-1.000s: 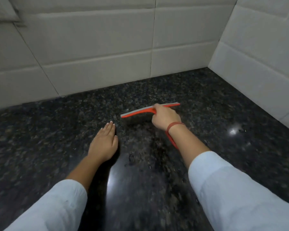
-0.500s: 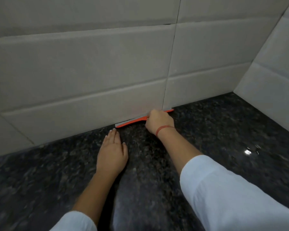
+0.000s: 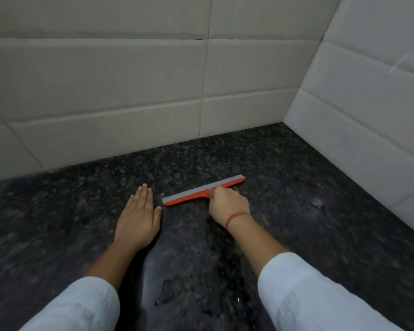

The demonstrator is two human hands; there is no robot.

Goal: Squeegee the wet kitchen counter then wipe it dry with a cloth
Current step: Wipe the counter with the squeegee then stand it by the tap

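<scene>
Right hand (image 3: 227, 203) closed around the handle of the squeegee (image 3: 202, 189), grip wrapped tight on it, a red band (image 3: 236, 218) at the wrist. Squeegee down on the dark speckled worktop (image 3: 296, 223), long axis running left to right and tilted, right end farther toward the tiled wall (image 3: 105, 91), left end nearer. Grey blade edge facing the wall, orange body on the near side, handle pointing back into the grip. Left hand (image 3: 139, 217) flat on the worktop, fingers spread open and holding nothing, just left of the squeegee's left end, thumb tip near it but apart. Water drops (image 3: 165, 292) on the worktop, nearer than the grip, between the two white sleeves (image 3: 320, 297).
</scene>
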